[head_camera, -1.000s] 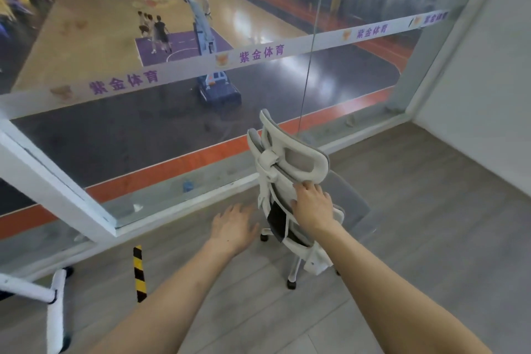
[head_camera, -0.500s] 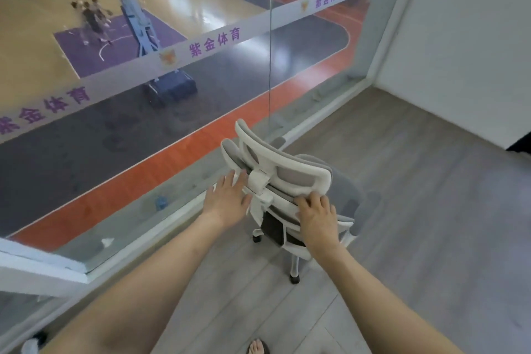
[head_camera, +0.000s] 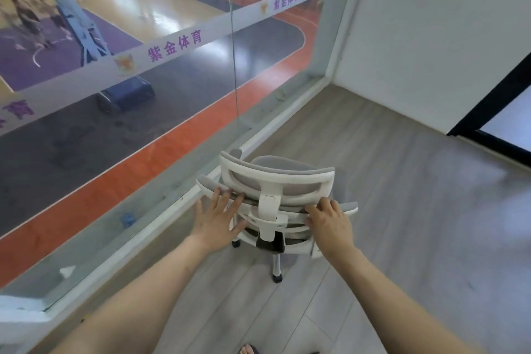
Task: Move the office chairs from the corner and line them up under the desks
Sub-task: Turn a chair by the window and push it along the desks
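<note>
Chair work begins at the hands: the left hand (head_camera: 214, 220) lies with straight, spread fingers on the top rim of the backrest (head_camera: 290, 208), thumb just under it, on the side nearer the glass wall (head_camera: 172, 80). The right hand (head_camera: 327, 220) has its fingers curled over the same rim on the side farther from that wall and clamps it. A second ago only the right hand was on the rim while the left hovered short of it. Half a second ago the left was just reaching the edge; now both are planted. The office chair (head_camera: 270, 204) has also swung round since then, so that its white headrest (head_camera: 275, 178) and back face the person squarely instead of edge-on. It stands on the grey plank floor (head_camera: 402, 210) just beside the glass wall, near where that wall meets the white wall (head_camera: 431, 37), with one castor (head_camera: 277, 277) showing on the side away from the glass. That reads as the grab completed and the chair lined up for steering, not yet taken out of its corner. No desk is in view, so the whole trip remains ahead. Judging by the castors, it should roll easily once pulled away from the glass wall, though the left hand's flat touch may need to close first for a firm turn.
</note>
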Tool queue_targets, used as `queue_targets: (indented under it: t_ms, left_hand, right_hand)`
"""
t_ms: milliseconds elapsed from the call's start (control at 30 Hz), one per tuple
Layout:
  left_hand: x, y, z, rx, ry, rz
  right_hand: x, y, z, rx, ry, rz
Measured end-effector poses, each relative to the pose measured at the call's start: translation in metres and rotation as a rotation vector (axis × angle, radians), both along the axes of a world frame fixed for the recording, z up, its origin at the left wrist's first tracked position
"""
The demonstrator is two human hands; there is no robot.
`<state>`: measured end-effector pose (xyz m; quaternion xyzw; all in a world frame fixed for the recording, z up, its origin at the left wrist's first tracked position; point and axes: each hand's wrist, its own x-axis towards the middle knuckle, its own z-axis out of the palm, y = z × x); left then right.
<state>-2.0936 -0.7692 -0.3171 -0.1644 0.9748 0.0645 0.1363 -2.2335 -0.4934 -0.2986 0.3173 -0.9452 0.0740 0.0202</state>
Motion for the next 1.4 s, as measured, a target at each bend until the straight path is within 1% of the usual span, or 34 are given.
queue_targets:
  t_ms: [100,167,267,400,500,567,800,1000,1133,1400]
  left_hand:
    - [0.009,0.022,-0.001,0.026,-0.002,0.054]
    - [0.017,0.033,0.001,0.026,-0.008,0.068]
    - [0.029,0.054,0.003,0.007,-0.004,0.110]
    - [0.053,0.091,0.004,-0.012,0.023,0.223]
    - [0.075,0.121,0.001,-0.104,0.031,0.294]
    - [0.089,0.145,-0.001,-0.132,0.025,0.371]
    - [0.156,0.222,0.005,-0.062,-0.032,0.638]
    - [0.237,0.284,0.007,0.006,-0.022,0.912]
    - [0.307,0.316,0.008,0.065,-0.044,1.093]
    - [0.439,0.375,0.020,0.158,-0.040,1.428]
  right_hand:
    - [-0.004,0.004,0.003,0.074,-0.051,0.012]
    - [-0.001,0.011,0.003,0.068,-0.069,0.016]
    - [0.003,0.026,0.004,0.061,-0.040,0.054]
    - [0.005,0.043,0.008,0.073,-0.052,0.145]
    - [0.009,0.056,0.006,0.060,-0.053,0.216]
    - [0.009,0.064,0.006,0.060,-0.041,0.293]
    - [0.037,0.081,-0.006,-0.031,-0.060,0.521]
    - [0.094,0.074,-0.010,-0.035,-0.061,0.768]
    - [0.156,0.066,-0.011,-0.045,-0.078,0.921]
    - [0.301,0.040,-0.007,0.036,-0.169,1.194]
